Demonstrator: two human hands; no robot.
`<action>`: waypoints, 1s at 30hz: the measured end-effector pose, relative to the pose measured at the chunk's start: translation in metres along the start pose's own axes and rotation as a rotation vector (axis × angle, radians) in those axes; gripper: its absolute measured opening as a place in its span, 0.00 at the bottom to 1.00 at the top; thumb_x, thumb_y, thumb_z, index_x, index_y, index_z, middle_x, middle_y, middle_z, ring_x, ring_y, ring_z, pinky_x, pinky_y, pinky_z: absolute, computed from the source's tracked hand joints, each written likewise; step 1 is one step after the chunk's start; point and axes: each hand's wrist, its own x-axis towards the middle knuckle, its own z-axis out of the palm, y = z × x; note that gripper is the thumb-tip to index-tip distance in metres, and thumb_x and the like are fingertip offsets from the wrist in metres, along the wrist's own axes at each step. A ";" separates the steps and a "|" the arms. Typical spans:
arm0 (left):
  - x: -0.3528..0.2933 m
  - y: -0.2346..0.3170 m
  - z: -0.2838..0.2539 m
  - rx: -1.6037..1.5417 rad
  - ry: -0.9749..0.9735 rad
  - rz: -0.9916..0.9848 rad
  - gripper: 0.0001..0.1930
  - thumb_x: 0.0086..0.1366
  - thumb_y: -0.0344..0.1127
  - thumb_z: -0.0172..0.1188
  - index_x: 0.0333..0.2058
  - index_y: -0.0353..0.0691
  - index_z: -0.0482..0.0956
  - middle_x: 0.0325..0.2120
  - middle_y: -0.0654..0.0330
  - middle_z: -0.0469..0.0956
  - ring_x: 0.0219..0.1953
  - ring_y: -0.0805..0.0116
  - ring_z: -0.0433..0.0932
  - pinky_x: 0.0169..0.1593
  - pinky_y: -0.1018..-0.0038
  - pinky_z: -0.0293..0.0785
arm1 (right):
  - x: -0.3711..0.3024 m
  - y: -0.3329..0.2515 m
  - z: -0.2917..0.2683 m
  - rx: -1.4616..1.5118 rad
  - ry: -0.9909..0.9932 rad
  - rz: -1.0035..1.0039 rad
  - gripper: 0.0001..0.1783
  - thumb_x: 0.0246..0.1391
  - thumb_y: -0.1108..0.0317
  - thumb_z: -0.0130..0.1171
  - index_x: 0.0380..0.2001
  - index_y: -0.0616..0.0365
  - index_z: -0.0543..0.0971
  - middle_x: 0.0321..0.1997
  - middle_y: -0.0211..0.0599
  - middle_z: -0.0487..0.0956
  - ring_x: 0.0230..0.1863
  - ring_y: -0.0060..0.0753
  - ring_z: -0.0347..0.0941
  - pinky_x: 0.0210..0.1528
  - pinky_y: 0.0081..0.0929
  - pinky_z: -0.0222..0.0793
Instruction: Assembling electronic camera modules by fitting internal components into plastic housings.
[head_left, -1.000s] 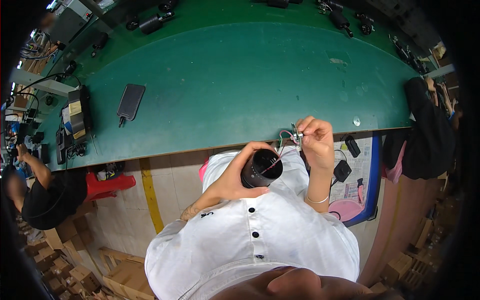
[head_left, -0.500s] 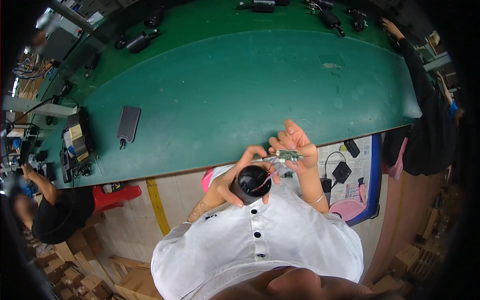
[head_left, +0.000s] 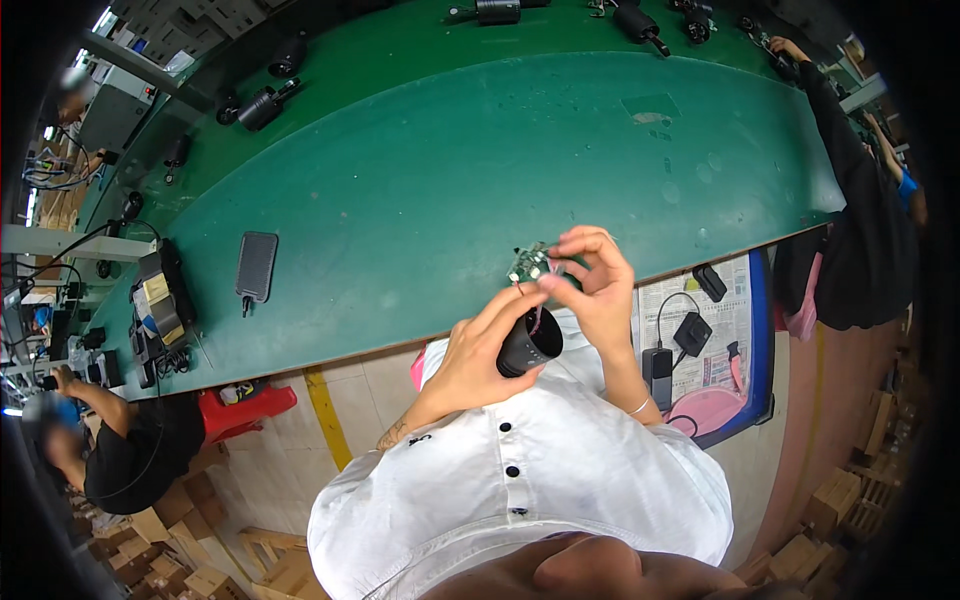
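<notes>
My left hand is wrapped round a black cylindrical housing, tilted with its open end facing up and away from me. Thin red and whitish wires run out of that opening to a small green circuit board with white connectors. The board is held just above the housing, over the table's near edge. My right hand pinches it at its right side with thumb and fingers. The fingertips of my left hand come close to the board's lower edge; whether they touch it I cannot tell.
On the green table lie a dark flat rectangular device and black cylindrical units farther back. A newspaper-lined blue tray at right holds a black adapter. People work at both sides; a red stool stands left.
The circuit board has moved up and left and turned, so its component face shows. The housing has shifted slightly right and tilted. My right hand has turned, its fingers now bent toward the board.
</notes>
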 end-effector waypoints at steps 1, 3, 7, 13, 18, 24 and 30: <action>0.000 -0.001 0.000 -0.004 0.031 0.000 0.39 0.39 0.31 0.71 0.55 0.37 0.70 0.55 0.54 0.71 0.52 0.56 0.73 0.53 0.65 0.69 | 0.000 0.001 -0.003 -0.044 0.010 -0.021 0.19 0.36 0.89 0.65 0.33 0.62 0.75 0.37 0.39 0.75 0.40 0.30 0.72 0.45 0.23 0.70; -0.001 -0.004 -0.001 -0.006 0.061 0.001 0.39 0.39 0.31 0.70 0.55 0.36 0.70 0.55 0.54 0.71 0.52 0.56 0.72 0.54 0.65 0.67 | 0.000 0.001 -0.010 -0.085 0.023 -0.044 0.17 0.35 0.90 0.65 0.31 0.62 0.76 0.37 0.39 0.75 0.40 0.29 0.72 0.44 0.22 0.70; -0.007 -0.010 -0.015 -0.361 -0.009 0.156 0.38 0.39 0.31 0.70 0.54 0.33 0.70 0.53 0.52 0.72 0.52 0.55 0.71 0.58 0.63 0.63 | 0.004 -0.002 -0.031 -0.180 0.033 -0.178 0.14 0.36 0.91 0.65 0.24 0.62 0.76 0.36 0.38 0.74 0.36 0.28 0.70 0.41 0.21 0.69; -0.017 -0.003 -0.017 -0.586 -0.137 0.232 0.38 0.39 0.32 0.71 0.53 0.32 0.71 0.52 0.50 0.73 0.50 0.54 0.71 0.57 0.62 0.64 | 0.004 -0.012 -0.038 -0.298 -0.087 -0.310 0.10 0.41 0.85 0.66 0.25 0.62 0.76 0.33 0.38 0.73 0.33 0.28 0.68 0.40 0.22 0.68; -0.024 -0.001 -0.014 -0.822 -0.091 0.215 0.37 0.38 0.34 0.71 0.52 0.31 0.73 0.50 0.50 0.73 0.50 0.54 0.71 0.58 0.60 0.63 | 0.016 -0.003 -0.056 0.598 -0.285 0.047 0.07 0.47 0.74 0.66 0.23 0.63 0.76 0.34 0.41 0.74 0.33 0.29 0.68 0.37 0.21 0.66; -0.012 0.007 -0.012 -0.589 -0.165 0.265 0.36 0.39 0.34 0.71 0.52 0.32 0.74 0.51 0.49 0.73 0.49 0.54 0.72 0.57 0.61 0.65 | 0.005 0.011 -0.031 0.505 -0.196 0.408 0.13 0.48 0.64 0.67 0.22 0.63 0.77 0.30 0.42 0.76 0.30 0.29 0.68 0.31 0.20 0.63; -0.010 0.005 -0.013 -0.523 -0.271 0.254 0.36 0.39 0.34 0.70 0.53 0.33 0.73 0.51 0.50 0.74 0.48 0.54 0.73 0.55 0.63 0.67 | 0.021 0.037 -0.048 0.423 -0.656 0.521 0.10 0.48 0.69 0.66 0.22 0.64 0.79 0.25 0.43 0.78 0.27 0.30 0.70 0.29 0.20 0.65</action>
